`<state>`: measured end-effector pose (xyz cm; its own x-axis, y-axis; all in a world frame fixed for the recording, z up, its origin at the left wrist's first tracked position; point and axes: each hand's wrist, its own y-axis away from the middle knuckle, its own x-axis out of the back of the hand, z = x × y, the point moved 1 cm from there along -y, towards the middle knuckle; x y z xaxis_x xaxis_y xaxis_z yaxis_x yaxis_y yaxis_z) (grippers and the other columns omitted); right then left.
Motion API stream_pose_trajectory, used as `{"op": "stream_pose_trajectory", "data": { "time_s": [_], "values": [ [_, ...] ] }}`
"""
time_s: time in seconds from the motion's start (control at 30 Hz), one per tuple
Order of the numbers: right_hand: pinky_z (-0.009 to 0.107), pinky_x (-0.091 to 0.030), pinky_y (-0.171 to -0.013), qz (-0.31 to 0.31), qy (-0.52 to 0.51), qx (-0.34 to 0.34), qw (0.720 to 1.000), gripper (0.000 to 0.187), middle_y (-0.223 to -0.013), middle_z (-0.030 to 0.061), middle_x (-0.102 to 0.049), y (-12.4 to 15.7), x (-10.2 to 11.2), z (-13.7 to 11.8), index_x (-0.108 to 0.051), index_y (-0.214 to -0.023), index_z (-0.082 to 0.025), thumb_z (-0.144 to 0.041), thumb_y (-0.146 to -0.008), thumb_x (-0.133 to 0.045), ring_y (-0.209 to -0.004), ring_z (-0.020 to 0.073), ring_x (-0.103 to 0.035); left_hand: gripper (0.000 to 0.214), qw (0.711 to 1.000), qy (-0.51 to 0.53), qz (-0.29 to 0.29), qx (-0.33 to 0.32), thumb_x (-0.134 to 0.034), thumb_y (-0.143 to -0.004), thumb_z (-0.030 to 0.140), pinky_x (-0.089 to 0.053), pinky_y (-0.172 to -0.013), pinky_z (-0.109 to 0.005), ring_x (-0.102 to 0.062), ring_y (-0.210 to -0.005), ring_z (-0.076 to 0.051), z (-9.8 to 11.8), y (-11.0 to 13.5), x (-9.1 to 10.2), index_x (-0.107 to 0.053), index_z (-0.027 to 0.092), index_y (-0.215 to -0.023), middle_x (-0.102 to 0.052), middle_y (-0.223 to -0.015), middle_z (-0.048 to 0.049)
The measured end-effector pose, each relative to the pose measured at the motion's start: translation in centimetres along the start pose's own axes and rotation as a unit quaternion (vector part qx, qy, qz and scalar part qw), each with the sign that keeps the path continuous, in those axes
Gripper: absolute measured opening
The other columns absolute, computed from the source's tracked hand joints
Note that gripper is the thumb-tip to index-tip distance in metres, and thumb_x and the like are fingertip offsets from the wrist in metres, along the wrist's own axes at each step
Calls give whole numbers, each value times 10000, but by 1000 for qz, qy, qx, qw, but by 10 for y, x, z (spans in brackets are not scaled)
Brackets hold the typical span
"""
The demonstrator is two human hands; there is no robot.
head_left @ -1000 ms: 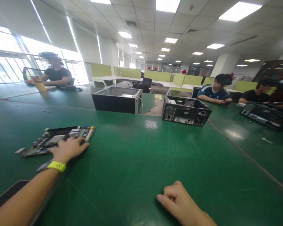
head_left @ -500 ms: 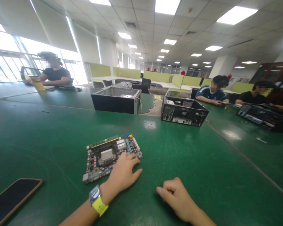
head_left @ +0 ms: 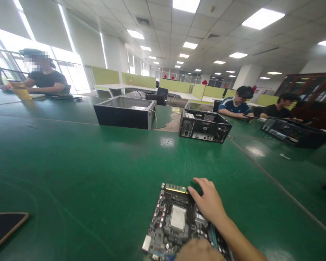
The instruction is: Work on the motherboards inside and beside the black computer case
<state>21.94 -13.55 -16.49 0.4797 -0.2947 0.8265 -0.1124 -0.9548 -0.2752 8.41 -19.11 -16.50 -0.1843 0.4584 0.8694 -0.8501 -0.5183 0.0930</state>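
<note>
The motherboard (head_left: 163,235) lies in front of me at the bottom centre, with a silver processor cover (head_left: 178,218) and a green memory stick (head_left: 175,188) along its far edge. My right hand (head_left: 209,199) is at the far right part of the board, thumb against the end of the memory stick and fingers beyond the edge, so it grips the board there. Low in the picture, my left hand (head_left: 199,251) is a blur over the board's near part. Its fingers are hidden and smeared.
Two opened computer cases (head_left: 123,116) (head_left: 205,127) stand across the green table (head_left: 84,156). A phone (head_left: 7,230) lies at lower left. Another case (head_left: 293,132) is at right, near two people (head_left: 235,107) (head_left: 279,108); a third person (head_left: 47,79) sits at far left.
The motherboard has moved right and nearer to me and has turned. My right hand has gone from a loose fist on the table to its far edge. My left hand has shifted right and nearer.
</note>
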Motion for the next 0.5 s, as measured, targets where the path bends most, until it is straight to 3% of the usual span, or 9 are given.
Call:
{"op": "stream_pose_trajectory", "data": {
  "time_s": [0.07,0.13,0.2,0.33,0.5],
  "values": [
    [353,-391,-864,-18,20,-5,1000,303,-1032,75,-637,1,-5,4,-645,-1030,-200,-396,-839,-514,-986,245,-526,268,997,-23,71,8,-490,-830,371,-481,-784,-362,-604,-882,-229,-19,3,37,-666,277,-1010,-679,-945,-56],
    [354,-386,-827,-23,29,-3,999,220,-942,52,-649,2,-7,5,-657,-909,-222,-383,-824,-534,-936,239,-530,293,981,-70,171,66,-497,-840,356,-453,-848,-375,-565,-975,-240,-49,6,75,-639,228,-1062,-658,-1015,-72],
    [344,-382,-791,-21,21,5,1000,160,-864,38,-644,2,-8,4,-642,-823,-225,-350,-811,-544,-886,228,-531,316,965,-104,210,120,-516,-832,316,-436,-881,-374,-542,-1011,-243,-80,7,97,-625,188,-1100,-643,-1048,-91],
    [310,-381,-729,-22,-29,33,999,59,-795,23,-619,0,-8,3,-601,-757,-213,-247,-765,-553,-823,201,-524,236,977,-91,158,110,-524,-808,255,-445,-843,-318,-572,-940,-208,-113,5,98,-666,230,-995,-662,-971,-49],
    [292,-381,-711,-35,-81,67,994,70,-764,6,-604,0,-8,5,-594,-751,-204,-165,-735,-538,-793,178,-520,172,971,-98,157,152,-513,-742,210,-438,-724,-302,-594,-829,-204,-111,2,88,-663,242,-819,-675,-845,-24]
  ]
}}
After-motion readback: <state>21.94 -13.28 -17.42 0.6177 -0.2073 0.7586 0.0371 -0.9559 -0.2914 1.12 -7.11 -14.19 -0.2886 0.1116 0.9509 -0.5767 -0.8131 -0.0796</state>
